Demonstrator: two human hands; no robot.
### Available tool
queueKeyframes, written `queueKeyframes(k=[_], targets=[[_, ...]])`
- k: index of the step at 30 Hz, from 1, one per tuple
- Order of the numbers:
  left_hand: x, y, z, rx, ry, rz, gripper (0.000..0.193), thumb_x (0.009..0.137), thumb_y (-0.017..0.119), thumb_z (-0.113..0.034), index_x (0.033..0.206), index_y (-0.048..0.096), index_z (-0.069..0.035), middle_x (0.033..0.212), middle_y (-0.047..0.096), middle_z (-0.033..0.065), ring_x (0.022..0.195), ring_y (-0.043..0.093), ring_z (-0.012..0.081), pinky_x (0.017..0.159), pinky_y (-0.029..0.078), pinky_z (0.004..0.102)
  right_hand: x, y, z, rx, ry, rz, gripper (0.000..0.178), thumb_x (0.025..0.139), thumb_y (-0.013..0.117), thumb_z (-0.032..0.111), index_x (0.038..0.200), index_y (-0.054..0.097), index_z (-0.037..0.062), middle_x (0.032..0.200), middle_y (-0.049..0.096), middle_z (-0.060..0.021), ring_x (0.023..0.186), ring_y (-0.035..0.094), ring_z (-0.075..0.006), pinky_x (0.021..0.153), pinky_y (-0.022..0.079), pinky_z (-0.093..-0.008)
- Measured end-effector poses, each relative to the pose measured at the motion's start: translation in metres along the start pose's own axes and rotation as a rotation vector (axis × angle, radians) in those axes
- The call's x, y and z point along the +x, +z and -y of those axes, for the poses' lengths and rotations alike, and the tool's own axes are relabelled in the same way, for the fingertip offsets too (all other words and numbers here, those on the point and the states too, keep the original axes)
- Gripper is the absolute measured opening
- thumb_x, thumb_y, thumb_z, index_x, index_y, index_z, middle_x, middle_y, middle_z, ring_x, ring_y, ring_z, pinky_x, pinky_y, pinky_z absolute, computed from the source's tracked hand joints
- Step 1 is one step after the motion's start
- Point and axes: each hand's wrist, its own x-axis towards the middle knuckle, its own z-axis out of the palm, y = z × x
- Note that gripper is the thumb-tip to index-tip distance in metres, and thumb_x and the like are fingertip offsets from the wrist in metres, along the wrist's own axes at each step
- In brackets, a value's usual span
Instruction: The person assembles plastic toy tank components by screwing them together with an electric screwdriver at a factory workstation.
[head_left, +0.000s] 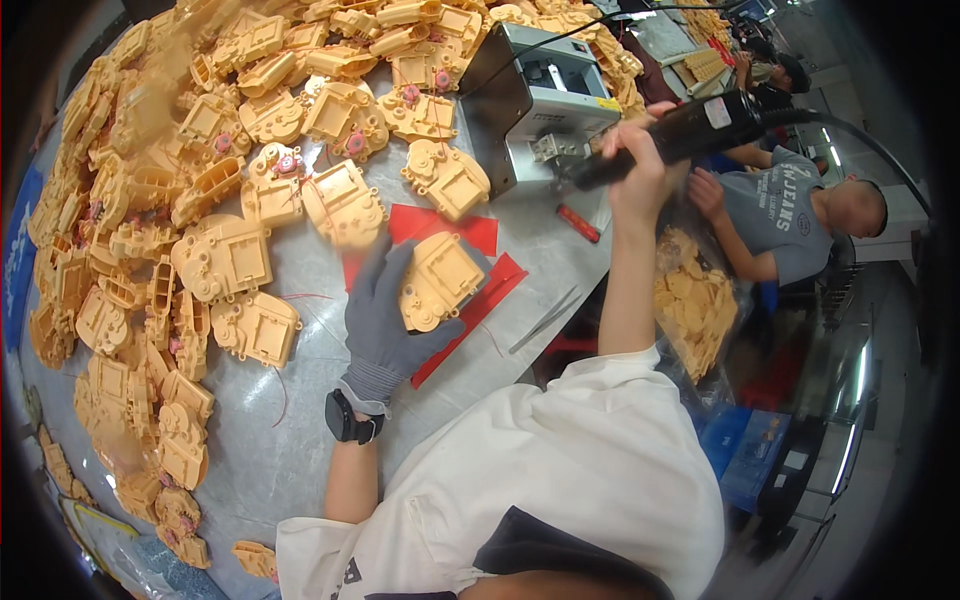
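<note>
My left hand [372, 325], in a grey glove, holds a yellow plastic housing [440, 275] with its hollow, ribbed side up, above a red sheet [455, 228] on the metal table. The bare right hand [640, 170] is wrapped around a black powered screwdriver [705, 130] with a cable trailing from its back end. Its front end points left, close to the small metal block on the front of a grey and black box [550, 100], which looks like a screw feeder. I cannot tell whether the tip touches the block.
Many similar yellow housings [230, 250] are heaped across the left and far table, some with pink parts and thin red wires. Tweezers [545, 320] and a red tool [578, 223] lie near the right edge. Beyond are a bag of yellow parts [695, 305] and another person [775, 210].
</note>
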Motion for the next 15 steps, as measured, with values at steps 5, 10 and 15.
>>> queueKeyframes(k=[5, 10, 15], targets=[[0.002, -0.001, 0.007, -0.007, 0.027, 0.002, 0.091, 0.051, 0.083, -0.036, 0.128, 0.043, -0.007, 0.133, 0.039, 0.0214, 0.120, 0.042, 0.0372, 0.096, 0.040, 0.0420, -0.065, 0.009, 0.044, 0.225, 0.049, 0.239, 0.052, 0.074, 0.050, 0.003, 0.123, 0.031, 0.0027, 0.063, 0.044, -0.0058, 0.048, 0.046, -0.0168, 0.055, 0.043, -0.0361], [0.005, 0.001, 0.013, -0.026, 0.137, -0.088, 0.087, 0.052, 0.082, -0.034, 0.127, 0.045, -0.010, 0.131, 0.040, 0.0208, 0.111, 0.048, 0.0362, 0.092, 0.041, 0.0423, -0.117, 0.055, 0.059, 0.279, 0.075, 0.448, 0.059, 0.071, 0.056, -0.002, 0.122, 0.029, 0.0070, 0.061, 0.049, -0.0071, 0.049, 0.047, -0.0184, 0.052, 0.043, -0.0349], [0.000, -0.004, 0.014, -0.026, 0.156, -0.104, 0.085, 0.051, 0.083, -0.030, 0.127, 0.046, -0.015, 0.130, 0.041, 0.0194, 0.107, 0.050, 0.0330, 0.091, 0.042, 0.0403, -0.128, 0.065, 0.051, 0.306, 0.154, 0.479, 0.051, 0.071, 0.056, -0.002, 0.114, 0.032, 0.0082, 0.061, 0.049, -0.0068, 0.049, 0.047, -0.0179, 0.051, 0.043, -0.0335]])
